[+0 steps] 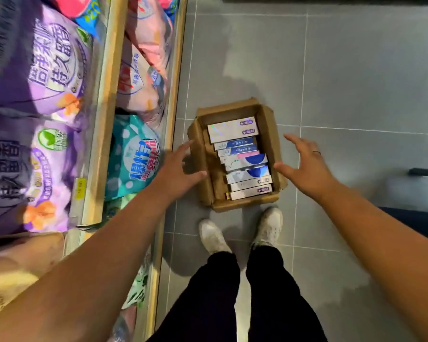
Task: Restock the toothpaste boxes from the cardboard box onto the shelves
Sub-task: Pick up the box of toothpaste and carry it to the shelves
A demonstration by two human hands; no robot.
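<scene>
Grey floor tiles [356,70] run along an aisle, seen from above by a standing person. On the floor, just beside the base of the shelves [104,119], sits an open cardboard box [269,134]. Toothpaste boxes [242,156] lie inside it in a row along its right wall, from far edge to near edge, leaving a bare strip along its left wall. Bags of detergent [35,70] fill the shelves. White shoes [214,235] stand just at the box's near edge.

The box walls look creased and soft. If it is lifted by its sides, they may buckle and let the toothpaste boxes slide toward a corner or spill. A step forward could also kick the box.

The left hand [181,169] reaches toward the box's left wall and the right hand [307,166] toward its right wall. Both have fingers spread wide and hold nothing. Whether either touches the cardboard cannot be told.
</scene>
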